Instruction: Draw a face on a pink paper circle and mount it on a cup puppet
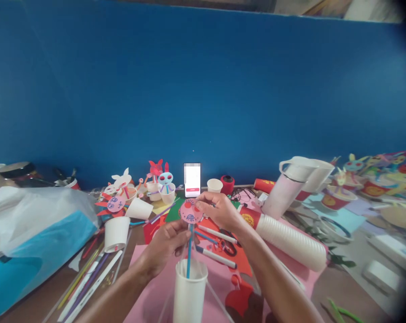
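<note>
A round pink paper face (190, 211) with red eyes and blue markings tops a blue straw (189, 255), which stands in a white paper cup (190, 291) at the front centre. My right hand (219, 211) pinches the upper right edge of the face between thumb and fingers. Just below the face, my left hand (169, 242) has its fingers closed at the top of the straw; its fingertips touch the straw area. Pink paper (145, 278) lies beneath the cup.
Stacked paper cups (290, 237), markers (216, 257) and scissors (227, 246) lie to the right, with a white bottle (284, 188) behind. A phone (192, 180) stands at the back. Cup figures (166, 184), a tilted cup (116, 233) and a plastic bag (41, 233) are left.
</note>
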Demonstrator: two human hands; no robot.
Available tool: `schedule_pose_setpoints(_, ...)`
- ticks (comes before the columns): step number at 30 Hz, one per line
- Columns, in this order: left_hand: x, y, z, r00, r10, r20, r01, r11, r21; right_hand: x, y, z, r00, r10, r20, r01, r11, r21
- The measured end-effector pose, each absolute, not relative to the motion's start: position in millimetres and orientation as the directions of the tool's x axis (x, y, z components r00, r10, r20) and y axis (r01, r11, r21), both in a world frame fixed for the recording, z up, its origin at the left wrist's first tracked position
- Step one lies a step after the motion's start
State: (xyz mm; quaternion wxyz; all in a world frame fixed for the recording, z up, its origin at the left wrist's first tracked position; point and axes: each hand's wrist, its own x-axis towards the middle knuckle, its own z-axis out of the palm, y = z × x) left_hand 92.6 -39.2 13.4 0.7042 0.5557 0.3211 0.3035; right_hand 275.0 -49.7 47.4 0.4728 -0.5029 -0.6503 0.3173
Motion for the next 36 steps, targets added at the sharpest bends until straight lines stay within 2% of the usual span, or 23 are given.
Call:
schedule_pose_setpoints(8,92.9,-37.7,9.8,0.618,0.780,-0.101,-0.060,0.175,0.983,275.4,-50.3,43.6,-0.076,0.949,0.305,0.432,0.307,-0.848)
schedule_pose_setpoints(17,93.8,-36.0,5.5,0.574,0.801,-0.168,-0.102,0.274,0.956,275.3,-52.5,45.5,-0.083,0.944,0.321,0.478,0.320,-0.818)
schedule_pose_setpoints(31,93.4,-37.4,9.0,0.538,0.826,-0.170,-0.059,0.238,0.970,274.1,-54.7,49.7,-0.085,0.946,0.313,0.530,0.308,-0.790)
schedule_pose_setpoints(36,94.0,-36.0,4.1,0.473,0.864,-0.173,-0.064,0.230,0.971,271.3,-52.9,50.7,-0.066,0.953,0.297,0.400,0.298,-0.867)
